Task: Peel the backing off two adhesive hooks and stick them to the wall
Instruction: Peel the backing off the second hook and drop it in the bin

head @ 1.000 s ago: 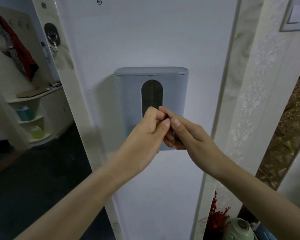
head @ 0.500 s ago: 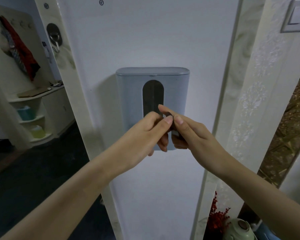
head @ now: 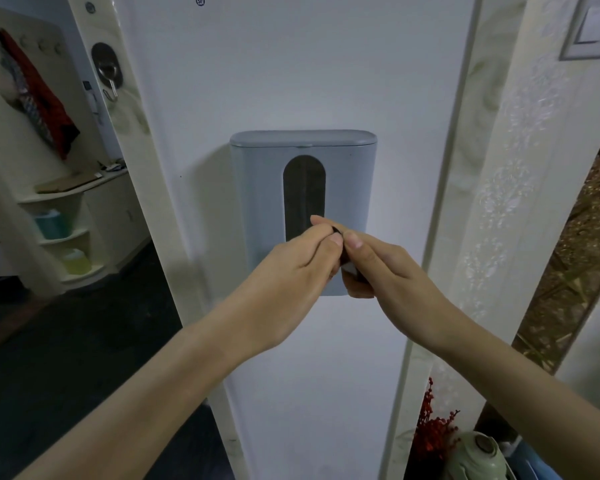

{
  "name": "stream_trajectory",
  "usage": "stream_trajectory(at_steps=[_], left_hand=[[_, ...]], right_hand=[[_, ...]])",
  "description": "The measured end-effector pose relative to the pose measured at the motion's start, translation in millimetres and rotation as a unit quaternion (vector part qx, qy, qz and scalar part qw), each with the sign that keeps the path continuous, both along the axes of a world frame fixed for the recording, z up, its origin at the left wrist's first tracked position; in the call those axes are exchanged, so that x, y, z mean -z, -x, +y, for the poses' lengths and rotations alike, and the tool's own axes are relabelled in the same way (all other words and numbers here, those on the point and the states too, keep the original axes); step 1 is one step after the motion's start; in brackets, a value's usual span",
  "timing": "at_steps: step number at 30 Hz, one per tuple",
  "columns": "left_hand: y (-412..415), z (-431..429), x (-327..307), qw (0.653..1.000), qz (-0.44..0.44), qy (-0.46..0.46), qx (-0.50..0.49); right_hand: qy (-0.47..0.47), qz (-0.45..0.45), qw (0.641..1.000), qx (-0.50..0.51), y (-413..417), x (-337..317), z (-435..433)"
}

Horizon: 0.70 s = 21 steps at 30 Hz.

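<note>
Up and to the left of the grey wall box (head: 357, 188), one hook (head: 107, 69) already sat on the door frame, so the second hook's backing looked to be the step in hand. In front of the box's lower half, the left hand (head: 284, 271) reached in from the lower left, fingertips pinched on the dark hook (head: 343, 251). The right hand (head: 392, 268), angled in from the lower right, gripped its other side; next, the liner edge would need lifting.
</note>
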State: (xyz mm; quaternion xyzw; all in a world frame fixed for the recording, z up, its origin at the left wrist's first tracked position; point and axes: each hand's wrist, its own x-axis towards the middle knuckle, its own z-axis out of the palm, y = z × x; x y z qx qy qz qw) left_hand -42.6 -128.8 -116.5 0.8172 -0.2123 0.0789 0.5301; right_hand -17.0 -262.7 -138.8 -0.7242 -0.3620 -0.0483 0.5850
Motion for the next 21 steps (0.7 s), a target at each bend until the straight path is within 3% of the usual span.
stream_trajectory(at_steps=[21], left_hand=[[11, -5, -16, 0.999, 0.011, -0.013, 0.05]], right_hand=[[-0.006, -0.004, 1.0, -0.003, 6, -2, -3]])
